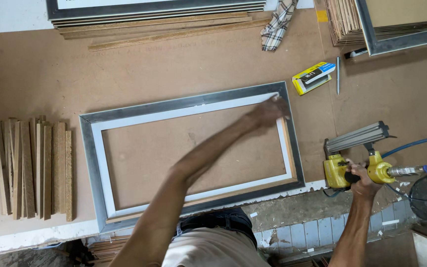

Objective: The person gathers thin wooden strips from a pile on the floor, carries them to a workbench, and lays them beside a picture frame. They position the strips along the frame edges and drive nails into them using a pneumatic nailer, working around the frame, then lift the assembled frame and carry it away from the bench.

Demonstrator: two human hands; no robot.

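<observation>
On the brown tabletop [198, 59] in front of us lies a grey picture frame [89, 148] with a white inner border, face down and flat, probably so its back is open to work. Our left hand [269, 111] reaches across to the far right corner, fingers pressed onto the inner edge there; it is blurred, so we cannot tell whether its grip is closed on anything. Our right hand [363, 181] has its grip wrapped round the handle of a yellow pneumatic nail gun [354, 160], resting just right of the frame, its blue air hose [413, 143] trailing right. A stack of wood strips [33, 168] waits at left.
</observation>
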